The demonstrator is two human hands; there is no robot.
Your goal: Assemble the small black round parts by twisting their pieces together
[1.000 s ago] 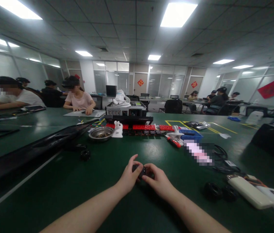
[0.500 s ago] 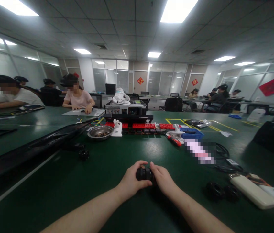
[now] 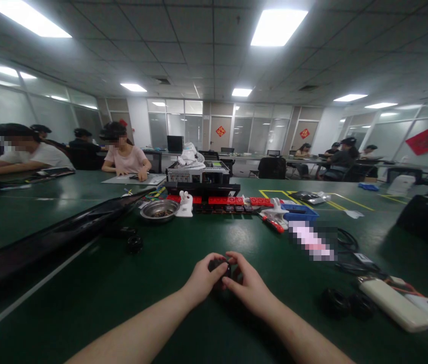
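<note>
A small black round part [image 3: 216, 264] is between my hands above the green table, mostly covered by fingers; its exact kind does not show. My left hand [image 3: 201, 277] is closed around it from the left, thumb across the near side. From the right, my right hand [image 3: 250, 283] curls over the part's other side, its thumb and forefinger at the edge. Two similar black ring-shaped parts [image 3: 335, 302] rest on the table to the right. Another black round part [image 3: 134, 243] lies to the left.
A metal bowl [image 3: 159, 211] of small pieces, red strips [image 3: 225, 200], a red-handled tool [image 3: 273, 224] and a blue tray [image 3: 300, 212] stand ahead. A long black panel [image 3: 58, 227] lies left; a cream power bank-like block [image 3: 395, 303] lies right. Co-workers sit farther back.
The black part has turned in my hands and is more covered. My left thumb now lies across it, and my right fingers have spread around its edge. The view has tilted up slightly.
</note>
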